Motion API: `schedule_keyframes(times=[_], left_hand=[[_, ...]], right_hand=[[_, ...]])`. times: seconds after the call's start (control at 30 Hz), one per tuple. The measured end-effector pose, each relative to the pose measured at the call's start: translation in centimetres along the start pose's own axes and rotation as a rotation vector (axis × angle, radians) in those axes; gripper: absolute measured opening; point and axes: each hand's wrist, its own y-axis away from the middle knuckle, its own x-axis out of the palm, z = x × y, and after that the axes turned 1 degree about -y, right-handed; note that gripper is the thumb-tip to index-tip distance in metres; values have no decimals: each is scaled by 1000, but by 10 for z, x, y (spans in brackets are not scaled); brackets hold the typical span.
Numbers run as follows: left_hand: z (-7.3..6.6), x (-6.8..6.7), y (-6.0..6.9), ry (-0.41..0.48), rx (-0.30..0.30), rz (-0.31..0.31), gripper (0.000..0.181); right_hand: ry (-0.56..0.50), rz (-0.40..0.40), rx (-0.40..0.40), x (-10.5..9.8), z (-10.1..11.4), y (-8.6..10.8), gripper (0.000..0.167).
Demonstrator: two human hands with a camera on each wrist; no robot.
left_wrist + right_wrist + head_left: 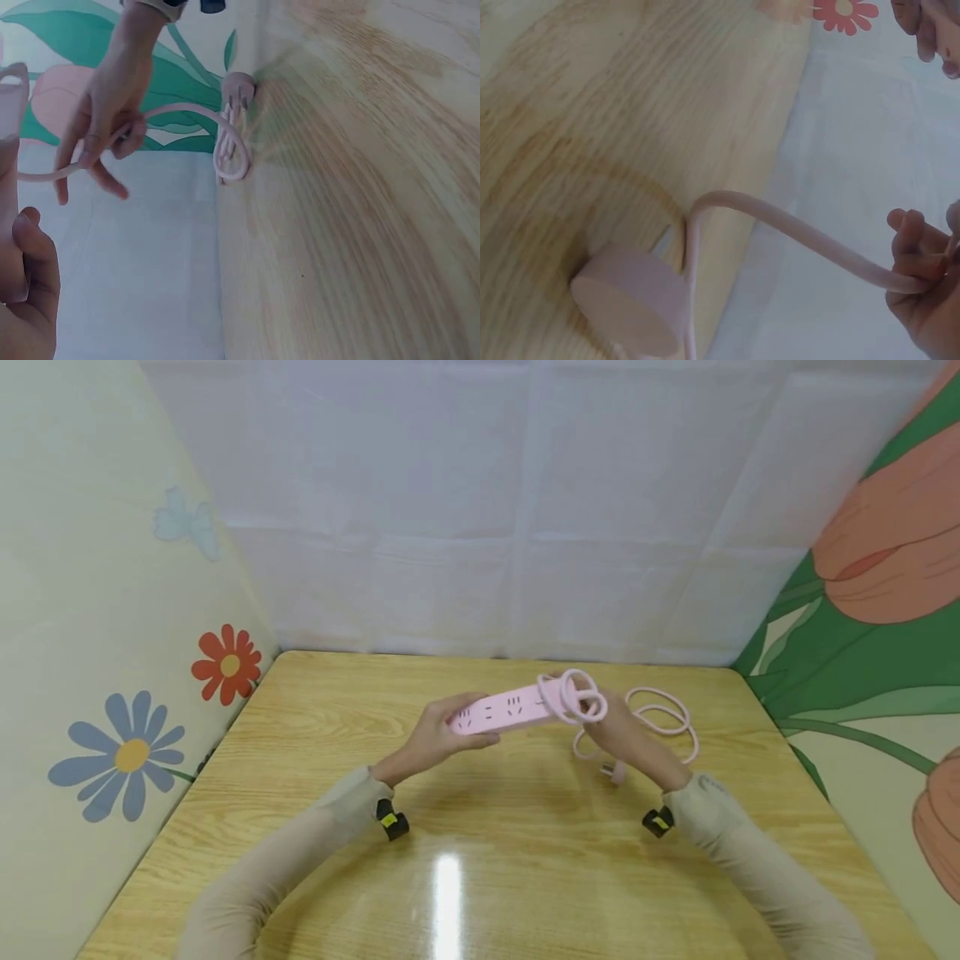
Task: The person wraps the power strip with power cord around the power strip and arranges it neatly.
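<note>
A pink power strip [504, 710] is held up above the table, its socket face turned toward me. My left hand [437, 732] grips its left end, thumb along the lower edge. Several turns of pale pink cord [573, 695] loop around the strip's right end. There my right hand [621, 728] pinches the cord, as the left wrist view shows between thumb and fingers [96, 142]. The three-pin plug [615, 772] lies on the table below the right wrist, its pins [241, 97] showing in the left wrist view. Parts of the right fingers are hidden behind the loops in the head view.
More cord [686, 727] lies in loose loops on the wooden table [337, 693], right of the right hand. A white sheet [420, 527] hangs behind the table. Walls with painted flowers [131, 755] stand at both sides.
</note>
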Motion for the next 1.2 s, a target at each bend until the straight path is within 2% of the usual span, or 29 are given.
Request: schedule_keyframes(times=[0.07,0.17,0.33,0.43,0.53,0.57,0.6,0.67,0.83,0.9,1.03,1.2], left_hand=[[-1,0,-1,-7,0,-30,60],[-2,-1,-3,-8,-9,-73,60],[-3,-1,-5,-9,-39,-153,59],[-3,-1,-8,-15,-54,-222,57],[-6,-1,-10,-24,-59,-287,56],[-6,-1,-10,-27,-54,-303,56],[-7,-1,-11,-38,-53,-315,56],[-8,-1,-11,-55,-43,-324,55],[-7,-1,-11,-111,-49,-350,54],[-7,-1,-10,-138,-63,-353,54],[-7,-3,-7,-173,-104,-341,54],[-7,-6,-3,-190,-158,-308,54]], right_hand=[[22,-17,-3,4,-1,3,31],[48,-21,-52,10,-1,4,19],[0,51,-98,18,5,-1,22],[-49,93,-150,22,7,1,50],[-95,157,-156,25,9,7,76],[-105,174,-155,26,11,8,83],[-106,188,-135,27,12,9,83],[-97,202,-94,29,17,10,73],[-40,226,-8,32,29,7,24],[-34,247,28,33,32,6,14],[-9,257,65,31,33,6,15],[85,240,16,25,31,7,20]])
